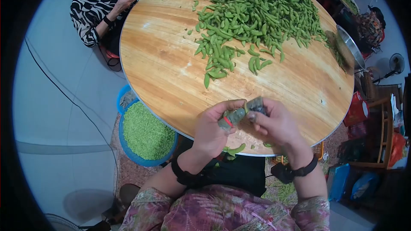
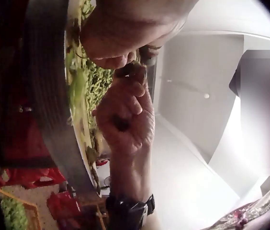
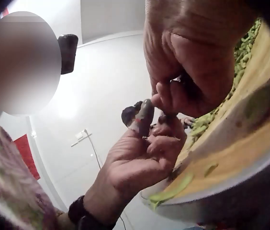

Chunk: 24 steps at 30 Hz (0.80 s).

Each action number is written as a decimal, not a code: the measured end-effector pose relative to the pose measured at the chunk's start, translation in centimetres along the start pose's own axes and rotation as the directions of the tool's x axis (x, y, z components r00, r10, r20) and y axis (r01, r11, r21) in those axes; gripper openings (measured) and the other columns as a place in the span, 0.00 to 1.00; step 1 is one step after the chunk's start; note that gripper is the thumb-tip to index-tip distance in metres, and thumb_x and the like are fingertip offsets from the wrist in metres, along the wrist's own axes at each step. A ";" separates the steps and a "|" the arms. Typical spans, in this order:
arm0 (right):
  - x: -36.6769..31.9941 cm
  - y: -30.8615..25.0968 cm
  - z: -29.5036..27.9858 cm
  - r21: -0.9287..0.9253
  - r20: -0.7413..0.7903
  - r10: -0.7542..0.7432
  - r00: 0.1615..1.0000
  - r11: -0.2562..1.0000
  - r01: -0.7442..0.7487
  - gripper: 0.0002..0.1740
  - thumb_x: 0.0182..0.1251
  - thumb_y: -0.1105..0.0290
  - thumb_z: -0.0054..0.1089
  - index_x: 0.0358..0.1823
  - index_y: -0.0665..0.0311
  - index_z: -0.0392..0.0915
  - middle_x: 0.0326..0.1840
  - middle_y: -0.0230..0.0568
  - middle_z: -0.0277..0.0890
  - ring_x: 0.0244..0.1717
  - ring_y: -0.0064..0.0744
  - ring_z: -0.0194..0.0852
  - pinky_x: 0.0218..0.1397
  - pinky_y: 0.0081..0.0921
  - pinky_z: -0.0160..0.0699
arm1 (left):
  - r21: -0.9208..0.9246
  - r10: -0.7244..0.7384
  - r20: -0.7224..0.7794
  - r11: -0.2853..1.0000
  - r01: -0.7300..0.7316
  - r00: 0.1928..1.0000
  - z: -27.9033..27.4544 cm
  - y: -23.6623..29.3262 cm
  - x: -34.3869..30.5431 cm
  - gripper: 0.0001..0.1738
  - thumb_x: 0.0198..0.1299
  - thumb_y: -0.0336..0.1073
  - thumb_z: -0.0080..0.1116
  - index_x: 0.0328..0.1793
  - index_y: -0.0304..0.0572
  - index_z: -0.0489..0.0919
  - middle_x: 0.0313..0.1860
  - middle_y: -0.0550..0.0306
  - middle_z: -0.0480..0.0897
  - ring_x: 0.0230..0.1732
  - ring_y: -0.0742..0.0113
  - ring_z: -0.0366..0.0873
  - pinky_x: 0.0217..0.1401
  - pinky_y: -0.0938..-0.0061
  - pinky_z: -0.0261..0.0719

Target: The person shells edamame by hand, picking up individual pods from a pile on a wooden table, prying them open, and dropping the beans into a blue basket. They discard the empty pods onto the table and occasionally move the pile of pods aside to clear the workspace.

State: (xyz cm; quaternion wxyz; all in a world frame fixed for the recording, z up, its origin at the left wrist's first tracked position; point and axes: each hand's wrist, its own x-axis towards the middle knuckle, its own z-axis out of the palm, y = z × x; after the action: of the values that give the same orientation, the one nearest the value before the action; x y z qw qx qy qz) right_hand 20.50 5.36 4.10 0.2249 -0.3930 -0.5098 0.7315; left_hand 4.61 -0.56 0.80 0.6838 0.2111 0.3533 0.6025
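Above the near edge of the table, my left hand point(image 1: 212, 129) and right hand point(image 1: 280, 122) meet with curled fingers. Between their fingertips they pinch a small green soybean pod point(image 1: 246, 108), mostly hidden by the fingers. A grey-green cover point(image 1: 231, 119) with a red band wraps the left thumb. Dark covering point(image 1: 256, 103) shows on the right hand's fingers. In the right wrist view the left hand point(image 3: 137, 165) faces up under the right hand point(image 3: 197, 57). Just below the hands, loose pods point(image 1: 235, 149) lie along the table edge.
A large heap of soybean pods point(image 1: 261, 8) covers the far part of the round wooden table point(image 1: 158, 55). On the floor at left stands a blue basin point(image 1: 121, 139) full of shelled beans point(image 1: 147, 132). A metal bowl point(image 1: 350, 47) leans at the right edge. Another person point(image 1: 102, 8) sits far left.
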 end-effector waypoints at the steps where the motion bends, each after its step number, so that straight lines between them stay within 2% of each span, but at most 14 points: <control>1: -0.3 0.4 0.5 0.049 -0.015 -0.024 1.000 0.998 0.024 0.06 0.62 0.72 0.56 0.37 0.66 0.72 0.17 0.26 0.66 0.14 0.12 0.56 0.17 0.12 0.53 | -0.023 -0.030 0.049 0.999 0.032 0.998 -0.1 -0.1 0.1 0.17 0.58 0.23 0.49 0.55 0.37 0.72 0.38 0.63 0.75 0.29 0.83 0.66 0.24 0.89 0.59; 3: -0.8 0.9 0.7 0.107 -0.032 -0.030 0.999 0.994 0.034 0.06 0.63 0.71 0.55 0.37 0.66 0.72 0.17 0.26 0.65 0.14 0.12 0.55 0.17 0.12 0.52 | -0.043 -0.070 0.097 0.996 0.075 0.993 0.2 -0.1 0.1 0.17 0.58 0.24 0.49 0.55 0.37 0.72 0.38 0.63 0.75 0.28 0.83 0.66 0.24 0.89 0.59; 6: -1.5 1.1 0.9 0.175 -0.041 -0.035 0.999 0.984 0.042 0.06 0.65 0.70 0.53 0.37 0.66 0.71 0.17 0.25 0.64 0.14 0.12 0.54 0.17 0.12 0.51 | -0.002 -0.106 0.030 0.994 0.106 0.994 0.6 0.0 0.2 0.13 0.58 0.25 0.50 0.51 0.38 0.73 0.36 0.63 0.76 0.27 0.83 0.65 0.24 0.89 0.58; 8: -1.8 1.2 1.4 0.193 -0.027 -0.027 0.999 0.981 0.032 0.06 0.66 0.69 0.51 0.37 0.66 0.71 0.18 0.25 0.64 0.15 0.12 0.54 0.17 0.12 0.50 | -0.122 -0.057 0.144 0.990 0.074 0.988 -0.6 -0.8 0.4 0.08 0.58 0.25 0.51 0.44 0.39 0.73 0.35 0.62 0.76 0.25 0.83 0.65 0.23 0.89 0.58; 10: -2.1 1.3 1.9 0.160 -0.089 -0.019 0.996 0.987 0.033 0.09 0.70 0.66 0.45 0.37 0.65 0.70 0.18 0.26 0.65 0.16 0.11 0.54 0.17 0.12 0.50 | -0.102 -0.047 0.106 0.993 0.058 0.993 -0.1 -0.4 0.3 0.06 0.57 0.25 0.51 0.41 0.40 0.73 0.34 0.61 0.76 0.25 0.83 0.65 0.23 0.89 0.58; 15: -2.6 1.9 1.7 0.233 -0.049 -0.015 0.999 0.972 0.026 0.11 0.72 0.65 0.41 0.36 0.64 0.70 0.19 0.25 0.65 0.16 0.11 0.53 0.17 0.11 0.49 | -0.078 -0.014 0.056 0.997 0.018 0.998 0.2 0.0 0.2 0.05 0.56 0.24 0.51 0.39 0.40 0.72 0.32 0.61 0.76 0.24 0.83 0.65 0.22 0.89 0.57; 18: -2.8 2.0 1.3 0.214 -0.025 -0.014 1.000 0.977 0.019 0.12 0.72 0.66 0.40 0.35 0.64 0.70 0.20 0.26 0.65 0.17 0.11 0.53 0.17 0.11 0.48 | -0.030 0.011 0.022 0.999 -0.011 1.000 0.5 0.0 0.1 0.08 0.54 0.22 0.51 0.40 0.40 0.72 0.33 0.60 0.76 0.25 0.83 0.65 0.23 0.90 0.58; 20: -2.8 2.1 1.2 0.197 -0.008 0.007 1.000 0.980 -0.005 0.11 0.72 0.66 0.40 0.35 0.65 0.70 0.20 0.26 0.65 0.17 0.11 0.54 0.17 0.11 0.48 | 0.112 0.075 0.026 0.991 -0.078 0.997 0.7 -0.2 0.2 0.10 0.51 0.20 0.51 0.40 0.38 0.73 0.35 0.59 0.76 0.26 0.83 0.66 0.25 0.90 0.61; 22: -2.7 2.3 1.3 0.247 -0.023 -0.045 0.999 0.968 0.050 0.11 0.71 0.67 0.41 0.35 0.65 0.70 0.21 0.27 0.65 0.17 0.11 0.53 0.17 0.10 0.48 | 0.173 0.078 0.040 0.981 -0.084 0.996 0.9 -0.6 0.3 0.11 0.50 0.19 0.50 0.41 0.38 0.73 0.35 0.60 0.76 0.26 0.82 0.66 0.26 0.89 0.62; 24: -2.8 2.2 1.5 0.309 -0.012 -0.029 0.999 0.950 0.032 0.11 0.71 0.67 0.41 0.35 0.65 0.70 0.21 0.27 0.65 0.16 0.10 0.53 0.17 0.10 0.48 | 0.233 0.078 0.055 0.968 -0.088 0.995 0.7 -0.7 0.3 0.13 0.49 0.18 0.49 0.41 0.37 0.73 0.36 0.60 0.76 0.26 0.82 0.66 0.27 0.89 0.62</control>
State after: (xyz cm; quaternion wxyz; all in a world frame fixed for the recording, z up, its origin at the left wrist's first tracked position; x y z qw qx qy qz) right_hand 21.12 1.70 3.31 0.2967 -0.3476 -0.3942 0.7973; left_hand 5.57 -0.28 0.71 0.6360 0.3189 0.3974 0.5795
